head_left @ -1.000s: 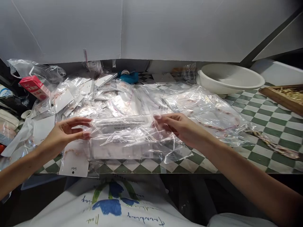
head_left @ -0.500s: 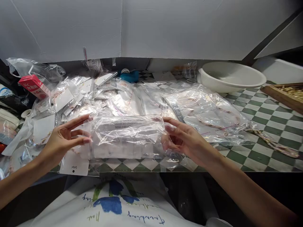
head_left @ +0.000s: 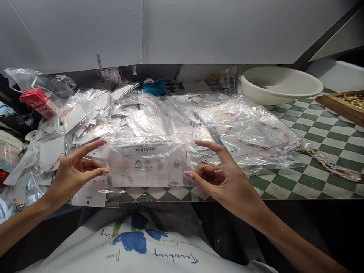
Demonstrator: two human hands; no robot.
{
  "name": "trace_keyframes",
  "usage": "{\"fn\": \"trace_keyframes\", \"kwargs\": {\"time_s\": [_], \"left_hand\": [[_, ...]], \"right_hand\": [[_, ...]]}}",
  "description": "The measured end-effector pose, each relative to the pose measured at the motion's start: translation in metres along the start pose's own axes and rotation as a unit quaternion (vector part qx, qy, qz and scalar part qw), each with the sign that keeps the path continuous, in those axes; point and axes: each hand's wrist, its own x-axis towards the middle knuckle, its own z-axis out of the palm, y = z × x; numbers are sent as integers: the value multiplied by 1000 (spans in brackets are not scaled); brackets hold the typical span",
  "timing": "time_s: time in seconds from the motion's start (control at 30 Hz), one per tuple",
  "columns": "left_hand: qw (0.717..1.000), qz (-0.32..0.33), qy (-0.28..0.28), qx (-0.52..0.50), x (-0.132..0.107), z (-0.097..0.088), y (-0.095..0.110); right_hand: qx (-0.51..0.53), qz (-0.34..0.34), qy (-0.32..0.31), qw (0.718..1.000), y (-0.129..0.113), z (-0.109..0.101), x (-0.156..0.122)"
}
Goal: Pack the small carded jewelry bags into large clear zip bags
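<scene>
While open, both hands [head_left: 74, 173] [head_left: 224, 185] flanking a plastic bag [head_left: 148, 163]

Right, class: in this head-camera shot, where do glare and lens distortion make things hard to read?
In the head view, glare on the piled plastic bags hides much of what lies inside them; the front bag still reads clearly at "THIS BAG IS NOT A TOY", its top line smaller and fainter; the wide lens seems to bend the checkered counter toward the edges.
</scene>
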Motion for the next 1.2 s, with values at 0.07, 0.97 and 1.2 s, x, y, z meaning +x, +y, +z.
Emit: {"fn": "trace_keyframes", "kwargs": {"time_s": [0.07,0.97,1.2], "left_hand": [[1000,12,5,27,0,4,-6],[814,350,-166,433,54,56,-29],[805,349,-183,443,59,50,-27]], "right_hand": [[-54,-34,13,998,5,7,0],[-490,-308,-105,809,2,43,60],[-441,-271,-139,844,5,42,66]]}}
